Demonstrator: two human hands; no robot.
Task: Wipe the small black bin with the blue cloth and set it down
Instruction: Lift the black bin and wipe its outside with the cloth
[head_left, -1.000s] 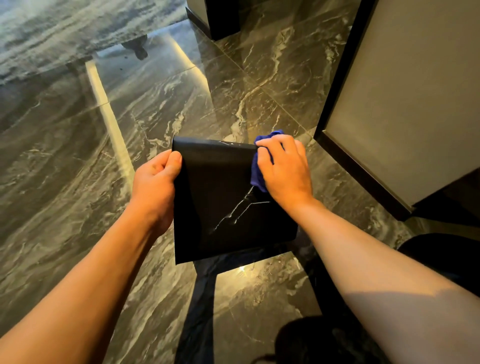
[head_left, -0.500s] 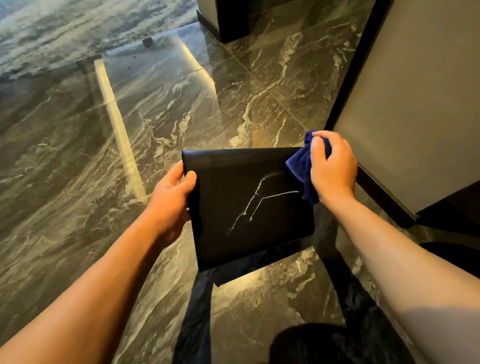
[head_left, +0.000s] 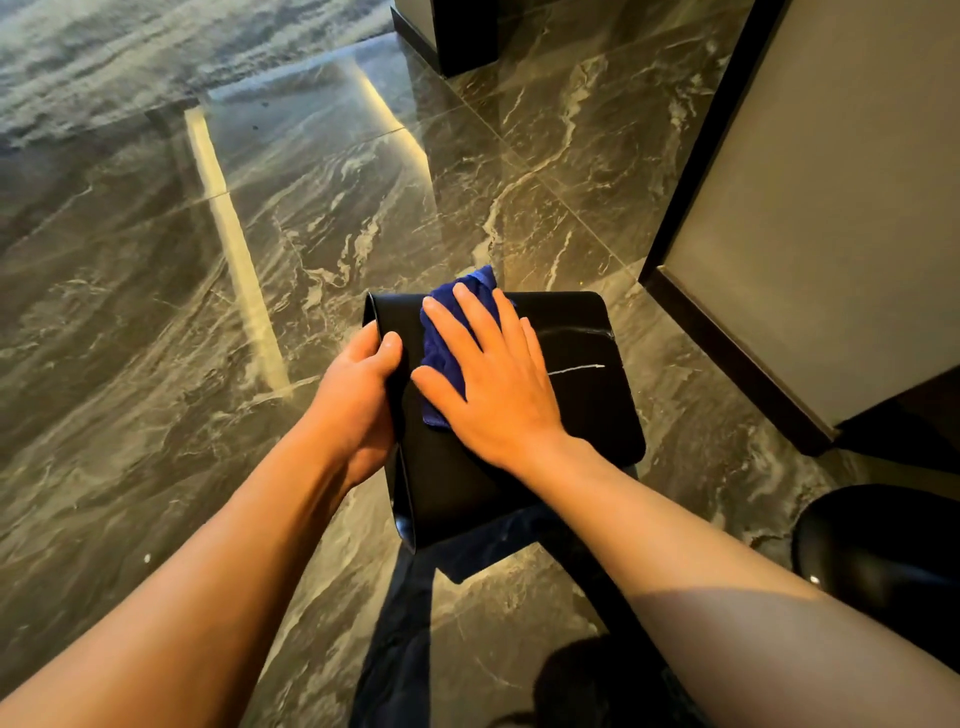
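The small black bin (head_left: 582, 410) is held above the dark marble floor, one broad glossy side facing me with pale streaks on its right half. My left hand (head_left: 358, 395) grips its left edge, thumb on the face. My right hand (head_left: 493, 384) lies flat with fingers spread on the blue cloth (head_left: 447, 338), pressing it against the upper left of the bin's face. Part of the cloth sticks out past the bin's top edge.
Polished marble floor (head_left: 260, 312) lies all around. A beige wall panel with a dark skirting (head_left: 727, 364) stands at the right. A dark pillar base (head_left: 457, 41) is at the top. A black rounded object (head_left: 883, 551) sits at the lower right.
My right hand with the cloth has moved from the bin's right top corner leftward onto its face and flattened out. The bin has tilted a little, still held in my left hand.
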